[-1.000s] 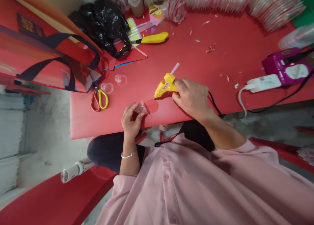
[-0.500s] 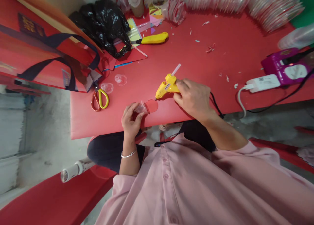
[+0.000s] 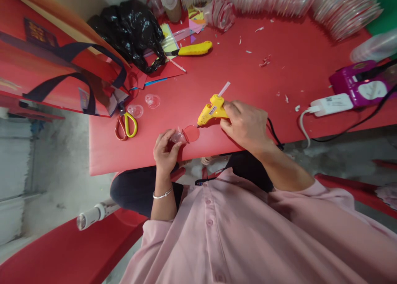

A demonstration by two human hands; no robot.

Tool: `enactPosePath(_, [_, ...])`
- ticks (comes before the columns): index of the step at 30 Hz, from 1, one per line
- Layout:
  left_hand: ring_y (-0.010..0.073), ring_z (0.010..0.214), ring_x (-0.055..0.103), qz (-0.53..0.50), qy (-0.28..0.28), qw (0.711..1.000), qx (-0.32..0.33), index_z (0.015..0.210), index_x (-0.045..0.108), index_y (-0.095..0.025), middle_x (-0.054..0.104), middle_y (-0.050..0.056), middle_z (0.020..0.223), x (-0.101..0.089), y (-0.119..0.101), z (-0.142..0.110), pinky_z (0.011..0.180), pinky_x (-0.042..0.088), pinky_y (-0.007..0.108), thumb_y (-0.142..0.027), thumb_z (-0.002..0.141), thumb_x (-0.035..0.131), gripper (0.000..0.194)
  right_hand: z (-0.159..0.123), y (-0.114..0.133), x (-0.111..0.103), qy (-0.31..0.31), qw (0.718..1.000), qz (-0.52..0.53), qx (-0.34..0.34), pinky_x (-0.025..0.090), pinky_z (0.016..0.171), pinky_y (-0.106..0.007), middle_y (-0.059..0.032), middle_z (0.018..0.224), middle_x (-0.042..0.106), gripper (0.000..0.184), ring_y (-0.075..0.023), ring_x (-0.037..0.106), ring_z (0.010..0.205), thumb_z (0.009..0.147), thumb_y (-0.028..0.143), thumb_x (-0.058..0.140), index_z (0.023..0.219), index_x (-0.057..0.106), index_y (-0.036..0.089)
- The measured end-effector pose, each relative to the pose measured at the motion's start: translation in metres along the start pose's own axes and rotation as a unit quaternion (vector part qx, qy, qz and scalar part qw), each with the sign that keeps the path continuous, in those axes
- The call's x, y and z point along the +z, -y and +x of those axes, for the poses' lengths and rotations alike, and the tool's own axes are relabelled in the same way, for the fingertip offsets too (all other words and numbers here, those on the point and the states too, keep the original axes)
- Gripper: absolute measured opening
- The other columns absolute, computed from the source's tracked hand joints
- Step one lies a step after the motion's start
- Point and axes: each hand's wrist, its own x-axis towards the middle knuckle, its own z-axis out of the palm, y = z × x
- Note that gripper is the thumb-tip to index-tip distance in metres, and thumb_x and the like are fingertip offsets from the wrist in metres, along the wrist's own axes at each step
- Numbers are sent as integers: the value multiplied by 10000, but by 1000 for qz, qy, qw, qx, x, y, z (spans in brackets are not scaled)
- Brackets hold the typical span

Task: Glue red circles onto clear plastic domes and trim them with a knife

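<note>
My right hand (image 3: 246, 120) is closed around a yellow hot glue gun (image 3: 211, 110), with a clear glue stick (image 3: 224, 89) poking out of its back. The nozzle points down and left, close to the edge of a round red disc (image 3: 192, 133); whether it touches I cannot tell. Between the thumb and fingers of my left hand (image 3: 166, 149) is a small clear plastic cup (image 3: 178, 136), tipped on its side. Its mouth faces the disc and appears to meet it. Two clear domed plastic lids (image 3: 152, 101) lie to the left, beside red-and-yellow-handled scissors (image 3: 126, 125).
A yellow utility knife (image 3: 195, 48), a black plastic bag (image 3: 127, 32) and a red paper bag (image 3: 62, 65) occupy the left and back. Stacked clear cups (image 3: 276, 1) line the far edge. At right, a purple power box (image 3: 356, 83) holds a white adapter (image 3: 333, 105) and cords.
The glue gun in my right hand has shifted very slightly right and down, its nozzle still near the disc's edge. My left hand keeps its hold on the cup.
</note>
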Motion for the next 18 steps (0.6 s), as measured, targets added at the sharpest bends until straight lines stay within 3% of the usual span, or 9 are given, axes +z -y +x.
enactPosePath(18, [253,1141,680,7,1,1000,-9,1275,710,-242,705,103,1217,-1,-1,0,998,556,431,-344,895,767,397,0,3,-5,0,1000,17,12,285,648,-330,-126,1117,691,423,-257,592,916,970,423,566,1307,624,174])
